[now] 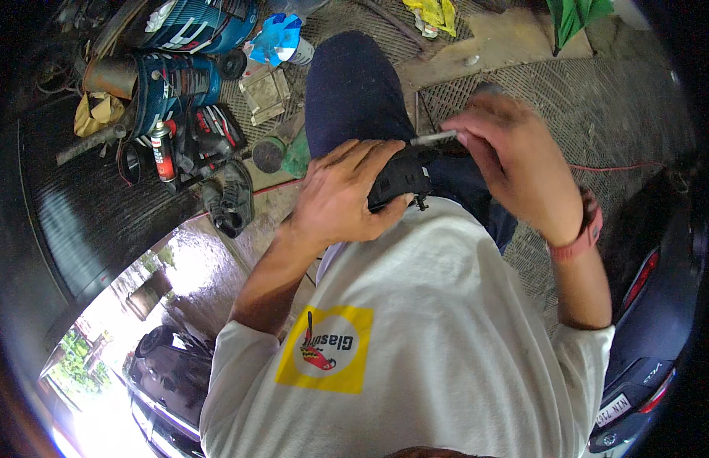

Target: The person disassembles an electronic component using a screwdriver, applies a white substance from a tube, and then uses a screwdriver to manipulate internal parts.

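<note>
My left hand [343, 191] is wrapped round a black plastic part [404, 182], with the fingers over its top and the thumb along its lower edge. The part rests against my lap, and small pegs stick out at its right end. Much of it lies hidden under my palm. To its right, my right hand [522, 156] is closed, pinching a thin pale grey strip [435, 138] between thumb and fingers. The strip's other end reaches the far edge of the black part. Motion blurs the right fingers a little, and the strip's exact kind does not show.
Blue buckets [182, 84], a red spray can [163, 153] and dark shoes [230, 198] crowd the left. Beyond my knee lie a blue bag [275, 40] and yellow wrapper [433, 14]. A red cord [610, 167] crosses the floor. Cars stand lower left [167, 374] and right [652, 328].
</note>
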{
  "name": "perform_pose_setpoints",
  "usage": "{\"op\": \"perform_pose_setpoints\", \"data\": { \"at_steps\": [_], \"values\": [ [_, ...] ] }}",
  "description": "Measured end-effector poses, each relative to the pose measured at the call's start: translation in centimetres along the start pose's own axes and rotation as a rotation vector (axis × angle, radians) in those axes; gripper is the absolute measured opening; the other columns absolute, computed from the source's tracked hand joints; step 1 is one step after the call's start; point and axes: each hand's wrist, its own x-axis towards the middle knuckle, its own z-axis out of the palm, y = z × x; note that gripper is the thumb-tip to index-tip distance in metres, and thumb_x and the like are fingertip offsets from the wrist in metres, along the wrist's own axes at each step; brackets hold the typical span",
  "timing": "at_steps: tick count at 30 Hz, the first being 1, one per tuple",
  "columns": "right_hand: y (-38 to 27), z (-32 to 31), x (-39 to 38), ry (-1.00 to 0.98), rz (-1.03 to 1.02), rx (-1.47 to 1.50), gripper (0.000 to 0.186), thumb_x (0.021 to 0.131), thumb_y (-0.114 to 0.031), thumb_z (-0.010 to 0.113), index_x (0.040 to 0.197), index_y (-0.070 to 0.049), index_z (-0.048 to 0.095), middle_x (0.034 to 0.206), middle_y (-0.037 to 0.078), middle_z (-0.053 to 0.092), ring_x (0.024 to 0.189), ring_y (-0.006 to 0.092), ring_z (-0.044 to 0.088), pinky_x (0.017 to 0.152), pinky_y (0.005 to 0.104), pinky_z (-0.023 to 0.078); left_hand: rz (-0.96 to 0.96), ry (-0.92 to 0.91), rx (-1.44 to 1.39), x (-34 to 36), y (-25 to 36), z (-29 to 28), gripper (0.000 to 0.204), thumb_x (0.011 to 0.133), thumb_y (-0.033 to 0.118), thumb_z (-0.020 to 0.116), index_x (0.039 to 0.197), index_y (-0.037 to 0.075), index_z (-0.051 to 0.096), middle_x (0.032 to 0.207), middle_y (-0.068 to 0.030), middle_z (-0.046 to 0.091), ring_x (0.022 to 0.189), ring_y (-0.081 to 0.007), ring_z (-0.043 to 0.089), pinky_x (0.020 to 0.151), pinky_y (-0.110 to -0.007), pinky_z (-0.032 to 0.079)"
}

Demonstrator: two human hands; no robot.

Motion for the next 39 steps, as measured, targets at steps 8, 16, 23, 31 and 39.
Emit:
{"op": "perform_pose_setpoints", "data": {
  "at_steps": [8, 16, 23, 31, 39],
  "values": [
    [-4.9, 0.3, -4.4, -0.119, 0.237, 0.085, 0.021, 0.098, -0.007, 0.077, 0.119, -0.008, 0.076, 0.095, 0.012, 0.077, 0.081, 0.0374, 0.076, 0.071, 0.0474, 0.060, 0.002, -0.043, 0.012, 1.1, 0.7, -0.1, 0.068, 0.086, 0.037, 0.087, 0.142, 0.003, 0.069, 0.127, -0.0181, 0.077, 0.112, -0.0401, 0.076, 0.097, -0.050, 0.063],
    [-2.3, 4.3, -6.0, -0.049, 0.515, 0.336, 0.033, 0.088, -0.012, 0.092, 0.098, -0.003, 0.062, 0.122, 0.022, 0.073, 0.105, 0.0415, 0.074, 0.085, 0.0468, 0.060, -0.017, -0.018, 0.020, 0.8, 0.9, 0.2, 0.067, 0.081, 0.029, 0.091, 0.140, 0.002, 0.072, 0.124, -0.0213, 0.079, 0.109, -0.0408, 0.079, 0.097, -0.049, 0.064],
    [0.2, 7.6, -4.3, 0.136, 0.092, 0.483, 0.049, 0.080, -0.010, 0.097, 0.114, 0.000, 0.064, 0.139, 0.021, 0.070, 0.123, 0.0402, 0.071, 0.100, 0.0446, 0.059, 0.022, 0.019, -0.014, 0.5, 0.3, -0.1, 0.066, 0.080, 0.025, 0.091, 0.139, 0.000, 0.073, 0.121, -0.0241, 0.080, 0.106, -0.0420, 0.080, 0.097, -0.049, 0.064],
    [0.6, 8.0, -2.5, 0.070, 0.066, 0.645, 0.070, 0.083, -0.008, 0.094, 0.148, -0.004, 0.067, 0.127, 0.016, 0.074, 0.099, 0.0351, 0.070, 0.089, 0.0426, 0.058, -0.008, 0.102, -0.071, -0.3, -0.4, -1.1, 0.061, 0.083, 0.021, 0.090, 0.137, -0.002, 0.074, 0.117, -0.0261, 0.080, 0.101, -0.0418, 0.080, 0.094, -0.047, 0.064],
    [-1.3, 6.9, 1.3, 0.314, 0.235, 0.615, 0.038, 0.092, -0.007, 0.090, 0.119, 0.000, 0.064, 0.100, 0.009, 0.058, 0.078, 0.0229, 0.047, 0.075, 0.0362, 0.047, -0.217, 0.517, 0.081, -1.8, 0.5, -0.3, 0.069, 0.088, 0.029, 0.091, 0.142, -0.006, 0.067, 0.117, -0.0266, 0.075, 0.099, -0.0457, 0.078, 0.090, -0.051, 0.062]
  ]
}}
